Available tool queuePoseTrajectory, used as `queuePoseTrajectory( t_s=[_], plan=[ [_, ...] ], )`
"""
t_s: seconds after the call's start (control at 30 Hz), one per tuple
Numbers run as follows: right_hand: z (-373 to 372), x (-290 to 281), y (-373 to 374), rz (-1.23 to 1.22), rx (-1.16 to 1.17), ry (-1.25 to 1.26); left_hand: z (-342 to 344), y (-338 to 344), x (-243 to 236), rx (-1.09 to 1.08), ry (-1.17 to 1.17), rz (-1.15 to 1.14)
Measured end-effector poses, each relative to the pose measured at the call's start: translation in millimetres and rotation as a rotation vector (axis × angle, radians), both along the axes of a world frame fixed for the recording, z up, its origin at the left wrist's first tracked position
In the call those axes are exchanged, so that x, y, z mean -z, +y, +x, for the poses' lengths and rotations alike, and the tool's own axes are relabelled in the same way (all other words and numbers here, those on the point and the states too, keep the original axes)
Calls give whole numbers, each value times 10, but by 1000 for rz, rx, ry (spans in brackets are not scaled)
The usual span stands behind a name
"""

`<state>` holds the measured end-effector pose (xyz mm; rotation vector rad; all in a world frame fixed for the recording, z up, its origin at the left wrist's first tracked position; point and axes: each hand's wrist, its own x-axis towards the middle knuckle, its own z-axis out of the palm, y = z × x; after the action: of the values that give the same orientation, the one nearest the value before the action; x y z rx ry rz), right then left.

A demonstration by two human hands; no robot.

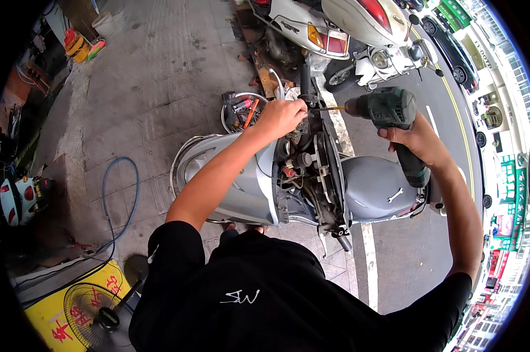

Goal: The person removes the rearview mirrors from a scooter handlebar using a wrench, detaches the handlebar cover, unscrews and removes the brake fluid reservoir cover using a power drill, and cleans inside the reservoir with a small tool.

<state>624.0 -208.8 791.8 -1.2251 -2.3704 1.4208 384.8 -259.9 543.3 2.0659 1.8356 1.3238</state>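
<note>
My right hand [419,141] is wrapped around the grip of a dark green cordless drill [393,108]. Its long, thin, yellowish bit [329,108] points left, with the tip close to the fingers of my left hand [284,117]. Those fingers are closed in a pinch beside the far handlebar grip [305,80]; what they hold is hidden. Below both hands stands a silver-grey scooter [233,176], its handlebar cover off and wiring and metal parts [297,167] exposed. A wrench [396,195] lies on its grey seat [368,182].
A round container [225,117] of tools and cans sits beyond the scooter's front. Parked scooters [359,29] stand at the far side. A blue hose [105,188] loops over the paving at left, near a black fan [95,317]. The road [400,258] lies at right.
</note>
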Motion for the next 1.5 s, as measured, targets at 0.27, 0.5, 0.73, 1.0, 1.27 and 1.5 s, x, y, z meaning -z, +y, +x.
queuePoseTrajectory(
  t_s=[0.27,0.5,0.73,1.0,1.27,1.5],
  plan=[
    [-102,86,632,-1,-276,-58,13,-296,-172,18,24,-401],
    [-200,106,1355,-101,-246,-176,126,-242,-204,-100,151,-408],
    [-205,373,1696,178,-265,-144,22,-192,-57,1,-64,-350],
    [-71,350,1507,316,-158,-113,21,-188,-56,66,-61,-373],
    [-240,279,1623,273,-225,-124,48,-150,-82,57,-100,-463],
    [-326,334,1778,253,-327,-113,119,-192,-158,22,-214,-515]
  ],
)
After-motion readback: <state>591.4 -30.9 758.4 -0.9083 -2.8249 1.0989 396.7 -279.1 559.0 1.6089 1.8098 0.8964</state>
